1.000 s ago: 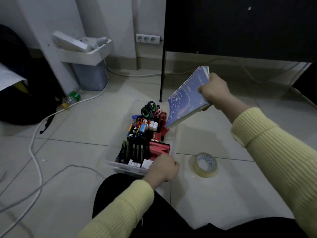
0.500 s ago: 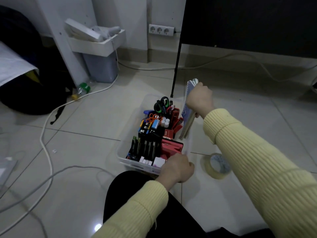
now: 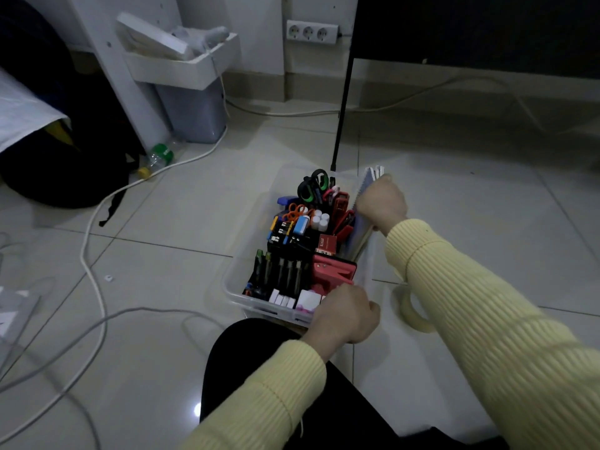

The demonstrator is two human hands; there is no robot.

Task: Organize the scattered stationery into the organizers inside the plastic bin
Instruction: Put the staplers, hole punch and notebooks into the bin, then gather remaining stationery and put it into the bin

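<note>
A clear plastic bin [image 3: 242, 254] stands on the tiled floor in front of me, packed with black organizers of scissors [image 3: 312, 187], pens, glue sticks and a red hole punch [image 3: 334, 271]. My right hand [image 3: 381, 203] grips a blue spiral notebook [image 3: 368, 180] held upright on edge along the bin's right inner wall. The near right corner of the bin is gripped by my left hand [image 3: 345, 315]. A roll of clear tape [image 3: 414, 315] lies on the floor right of the bin, partly hidden by my right sleeve.
White cables [image 3: 94, 254] snake across the floor on the left. A grey waste bin [image 3: 194, 112] and a plastic bottle [image 3: 159, 157] sit at the back left beside a black bag [image 3: 65, 164]. A thin black pole [image 3: 341, 115] rises just behind the bin. My dark-clothed knee [image 3: 259, 368] is below.
My right hand has brought the notebook down from up in the air, turned it on edge and lowered it along the bin's right side. My left hand has kept its grip on the corner.
</note>
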